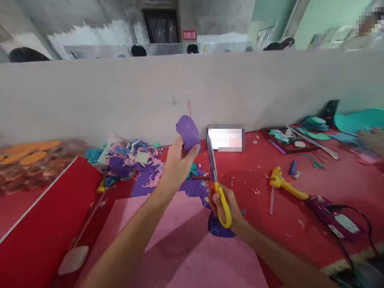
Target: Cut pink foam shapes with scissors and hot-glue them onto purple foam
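My left hand [179,162] pinches a rounded purple piece [189,132] and holds it up above the scraps. In my right hand [228,206] are yellow-handled scissors [222,204], their blades pointing up and looking closed. The blades are to the right of the purple piece, not touching it. Below my right hand lies a dark purple round piece [220,227]. A large pink sheet [192,256] spreads under both forearms, with purple sheet material [141,186] beyond it.
Mixed foam scraps [132,156] are heaped at the left. A red board [54,224] stands at the near left. On the right are a yellow glue gun [288,187], a purple device [334,218] with cables, and a tray [291,146]. Another person's hand [372,140] shows at the far right.
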Demonstrator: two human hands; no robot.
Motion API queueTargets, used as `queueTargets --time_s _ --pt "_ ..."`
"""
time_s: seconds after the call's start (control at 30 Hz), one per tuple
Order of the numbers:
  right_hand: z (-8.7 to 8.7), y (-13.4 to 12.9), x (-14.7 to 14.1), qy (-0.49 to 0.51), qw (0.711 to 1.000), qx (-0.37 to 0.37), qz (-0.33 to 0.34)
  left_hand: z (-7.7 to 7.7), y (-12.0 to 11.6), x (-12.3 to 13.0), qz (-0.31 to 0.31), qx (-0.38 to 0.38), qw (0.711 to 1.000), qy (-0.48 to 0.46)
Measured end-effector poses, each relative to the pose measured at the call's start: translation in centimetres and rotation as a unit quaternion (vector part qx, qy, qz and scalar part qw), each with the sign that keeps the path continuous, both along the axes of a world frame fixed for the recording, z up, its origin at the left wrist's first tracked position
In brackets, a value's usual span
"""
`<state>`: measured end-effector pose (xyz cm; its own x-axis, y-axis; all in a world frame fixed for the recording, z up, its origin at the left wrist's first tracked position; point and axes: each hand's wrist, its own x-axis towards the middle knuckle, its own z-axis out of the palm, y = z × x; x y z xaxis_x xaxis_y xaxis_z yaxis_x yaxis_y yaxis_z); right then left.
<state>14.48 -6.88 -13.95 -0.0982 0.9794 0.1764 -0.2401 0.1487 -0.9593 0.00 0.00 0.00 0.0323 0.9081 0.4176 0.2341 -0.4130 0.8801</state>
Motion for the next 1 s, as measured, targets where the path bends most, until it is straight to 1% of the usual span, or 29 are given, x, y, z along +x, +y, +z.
queueTargets --time_s 0.07,0.13,0.37,0.47,0.6,0.8,0.9,1.0 --pt "0.2 0.1 -0.1 0.008 1.000 -0.006 -0.003 -0.2 0.6 -0.4 0.031 0.013 0.999 0.009" --pt "0.4 0.1 -0.1 0.014 1.000 -0.008 -0.004 -0.3 1.1 -0.7 0.042 0.017 0.999 0.011" --pt "0.9 0.1 -0.2 0.015 1.000 -0.008 0.006 -1.0 1.4 -0.6 -0.004 -0.010 1.000 -0.001" --pt "0.8 0.1 -0.2 0.015 1.000 -0.015 0.005 -1.3 1.6 -0.5 -0.006 -0.002 1.000 0.006" --pt "0.8 0.0 -0.3 0.014 1.000 -0.022 0.009 -1.4 1.7 -0.6 0.010 0.000 1.000 0.016" --pt "0.4 0.1 -0.2 0.011 0.999 -0.034 0.014 -1.6 1.7 -0.3 -0.026 -0.008 1.000 -0.005" --pt "0.0 0.1 -0.2 0.014 0.999 -0.035 0.017 -1.4 1.7 -0.4 -0.008 0.007 1.000 -0.016" --pt "0.2 0.2 -0.2 0.014 0.999 -0.028 0.008 -0.8 1.2 -0.6 0.009 0.018 0.999 -0.049"
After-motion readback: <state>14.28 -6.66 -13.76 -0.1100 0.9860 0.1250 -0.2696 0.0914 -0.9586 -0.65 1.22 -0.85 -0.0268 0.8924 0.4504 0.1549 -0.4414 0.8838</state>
